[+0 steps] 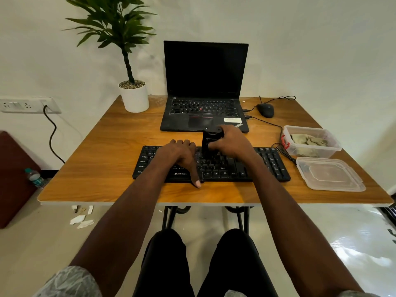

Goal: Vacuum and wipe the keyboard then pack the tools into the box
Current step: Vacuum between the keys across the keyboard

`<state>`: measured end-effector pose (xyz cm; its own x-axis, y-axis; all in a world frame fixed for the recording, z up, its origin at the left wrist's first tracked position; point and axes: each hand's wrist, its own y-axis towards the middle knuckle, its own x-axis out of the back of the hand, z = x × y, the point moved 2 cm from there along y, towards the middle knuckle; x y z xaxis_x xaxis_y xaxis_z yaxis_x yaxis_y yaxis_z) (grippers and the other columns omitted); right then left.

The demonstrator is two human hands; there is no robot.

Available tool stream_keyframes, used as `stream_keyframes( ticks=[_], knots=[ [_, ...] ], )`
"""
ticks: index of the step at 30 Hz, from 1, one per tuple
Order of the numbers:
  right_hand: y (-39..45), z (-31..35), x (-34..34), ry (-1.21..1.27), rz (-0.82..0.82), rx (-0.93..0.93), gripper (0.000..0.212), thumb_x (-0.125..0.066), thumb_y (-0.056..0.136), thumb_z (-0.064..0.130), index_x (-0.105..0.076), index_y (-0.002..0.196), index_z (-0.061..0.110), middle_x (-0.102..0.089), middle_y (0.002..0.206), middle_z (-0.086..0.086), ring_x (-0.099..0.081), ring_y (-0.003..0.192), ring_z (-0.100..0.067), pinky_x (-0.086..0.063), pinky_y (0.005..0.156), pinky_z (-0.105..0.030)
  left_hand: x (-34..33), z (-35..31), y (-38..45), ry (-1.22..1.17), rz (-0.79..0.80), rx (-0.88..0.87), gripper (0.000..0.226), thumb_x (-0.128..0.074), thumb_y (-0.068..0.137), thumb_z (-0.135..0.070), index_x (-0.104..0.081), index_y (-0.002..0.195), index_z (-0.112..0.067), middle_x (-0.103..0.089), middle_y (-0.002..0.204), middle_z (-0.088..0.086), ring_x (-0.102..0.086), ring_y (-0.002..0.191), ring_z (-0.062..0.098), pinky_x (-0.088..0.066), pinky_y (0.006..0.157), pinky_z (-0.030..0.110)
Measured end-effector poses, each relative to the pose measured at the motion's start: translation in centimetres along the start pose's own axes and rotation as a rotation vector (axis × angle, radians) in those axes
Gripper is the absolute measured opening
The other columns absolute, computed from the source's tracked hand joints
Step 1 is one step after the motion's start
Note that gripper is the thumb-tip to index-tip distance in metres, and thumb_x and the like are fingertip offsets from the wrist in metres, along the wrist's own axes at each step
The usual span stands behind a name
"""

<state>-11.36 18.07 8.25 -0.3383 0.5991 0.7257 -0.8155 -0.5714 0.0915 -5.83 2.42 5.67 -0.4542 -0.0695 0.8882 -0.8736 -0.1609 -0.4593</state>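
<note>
A black keyboard (pixel 267 162) lies across the front middle of the wooden table (pixel 102 159). My right hand (pixel 232 142) grips a small black handheld vacuum (pixel 209 139), held upright with its lower end down on the keys near the keyboard's middle. My left hand (pixel 180 156) rests flat on the keyboard's left half, thumb reaching over the front edge. A clear plastic box (pixel 288 133) with a red latch stands at the right and holds a greenish cloth (pixel 308 139). Its clear lid (pixel 331 174) lies flat in front of it.
An open black laptop (pixel 204 82) stands behind the keyboard. A wired mouse (pixel 265 110) lies to its right, cables trailing toward the box. A potted plant (pixel 135 97) is at the back left. A water bottle (pixel 35 177) stands on the floor at left.
</note>
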Motion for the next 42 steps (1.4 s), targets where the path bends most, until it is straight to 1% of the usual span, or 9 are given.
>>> stream_keyframes(
  ticks=[4, 9, 15, 20, 22, 26, 32, 38, 42],
  knots=[
    [-0.6, 0.2, 0.6, 0.053, 0.382, -0.009, 0.022, -0.077, 0.072, 0.011, -0.064, 0.089, 0.017, -0.07, 0.082, -0.001, -0.067, 0.074, -0.015, -0.054, 0.062, -0.025, -0.2, 0.4, 0.0, -0.009, -0.017, -0.011, 0.144, -0.084, 0.036, -0.076, -0.017, 0.153, -0.024, -0.02, 0.16, 0.005, -0.015, 0.146, 0.036, -0.024, 0.116, 0.059],
    [0.9, -0.9, 0.0, -0.024, -0.037, -0.025, 0.037, -0.077, 0.075, 0.022, -0.064, 0.109, 0.018, -0.067, 0.099, -0.001, -0.064, 0.089, -0.018, -0.056, 0.074, -0.032, -0.5, 0.7, 0.3, -0.038, -0.013, -0.036, 0.15, -0.083, 0.035, -0.077, -0.008, 0.155, -0.027, -0.008, 0.165, 0.005, -0.003, 0.15, 0.036, -0.014, 0.119, 0.06],
    [0.7, -0.8, -0.1, 0.005, -0.015, -0.001, 0.029, -0.076, 0.077, 0.021, -0.064, 0.103, 0.019, -0.067, 0.094, 0.001, -0.064, 0.083, -0.017, -0.051, 0.065, -0.026, -0.4, 2.1, -0.3, -0.027, 0.035, -0.025, 0.154, -0.086, 0.045, -0.068, 0.01, 0.157, -0.025, 0.005, 0.166, 0.006, 0.005, 0.151, 0.034, -0.007, 0.121, 0.056],
    [0.3, 0.5, 0.0, 0.048, 0.375, 0.015, 0.024, -0.078, 0.071, 0.011, -0.064, 0.09, 0.017, -0.071, 0.089, -0.009, -0.066, 0.077, -0.021, -0.055, 0.073, -0.039, -0.3, 2.0, -0.4, 0.001, 0.007, -0.029, 0.145, -0.086, 0.046, -0.068, -0.005, 0.157, -0.021, -0.008, 0.165, 0.007, -0.003, 0.151, 0.035, -0.01, 0.121, 0.055],
    [1.2, 0.2, -0.3, 0.05, 0.241, -0.012, 0.029, -0.078, 0.071, 0.015, -0.064, 0.097, 0.015, -0.07, 0.09, -0.006, -0.067, 0.081, -0.023, -0.056, 0.073, -0.04, -0.3, 2.0, -0.4, -0.001, 0.0, -0.026, 0.142, -0.086, 0.043, -0.069, -0.011, 0.155, -0.023, -0.012, 0.164, 0.005, -0.007, 0.15, 0.036, -0.016, 0.119, 0.057],
    [2.3, -0.7, -1.1, 0.035, -0.146, -0.063, 0.038, -0.076, 0.076, 0.024, -0.063, 0.11, 0.015, -0.064, 0.097, 0.002, -0.061, 0.085, -0.016, -0.045, 0.059, -0.021, -0.2, 1.9, -0.1, 0.012, 0.023, -0.01, 0.145, -0.087, 0.04, -0.07, -0.012, 0.155, -0.024, -0.014, 0.163, 0.004, -0.012, 0.148, 0.035, -0.021, 0.117, 0.058],
    [1.8, 0.6, -0.4, 0.106, 0.366, -0.024, 0.022, -0.074, 0.074, 0.006, -0.063, 0.093, 0.007, -0.069, 0.082, -0.005, -0.067, 0.072, -0.016, -0.054, 0.061, -0.024, 0.2, 1.4, 0.0, 0.02, 0.044, 0.017, 0.14, -0.089, 0.04, -0.066, -0.019, 0.154, -0.022, -0.019, 0.16, 0.004, -0.018, 0.145, 0.034, -0.027, 0.115, 0.055],
    [4.4, 0.1, -1.7, -0.013, -0.055, 0.026, 0.029, -0.076, 0.074, 0.022, -0.063, 0.1, 0.017, -0.064, 0.094, 0.001, -0.061, 0.089, -0.019, -0.049, 0.075, -0.031, -0.1, 1.7, 0.5, 0.012, 0.053, 0.031, 0.153, -0.087, 0.03, -0.071, -0.012, 0.155, -0.025, -0.014, 0.162, 0.004, -0.015, 0.146, 0.035, -0.027, 0.115, 0.059],
    [4.1, 0.6, -1.7, -0.01, 0.086, 0.027, 0.021, -0.076, 0.076, 0.02, -0.06, 0.091, 0.019, -0.064, 0.088, 0.001, -0.062, 0.082, -0.019, -0.051, 0.066, -0.029, 0.0, 1.5, 0.4, 0.02, 0.053, 0.031, 0.152, -0.088, 0.035, -0.068, -0.01, 0.157, -0.024, -0.012, 0.163, 0.004, -0.013, 0.148, 0.034, -0.025, 0.116, 0.058]
  ],
)
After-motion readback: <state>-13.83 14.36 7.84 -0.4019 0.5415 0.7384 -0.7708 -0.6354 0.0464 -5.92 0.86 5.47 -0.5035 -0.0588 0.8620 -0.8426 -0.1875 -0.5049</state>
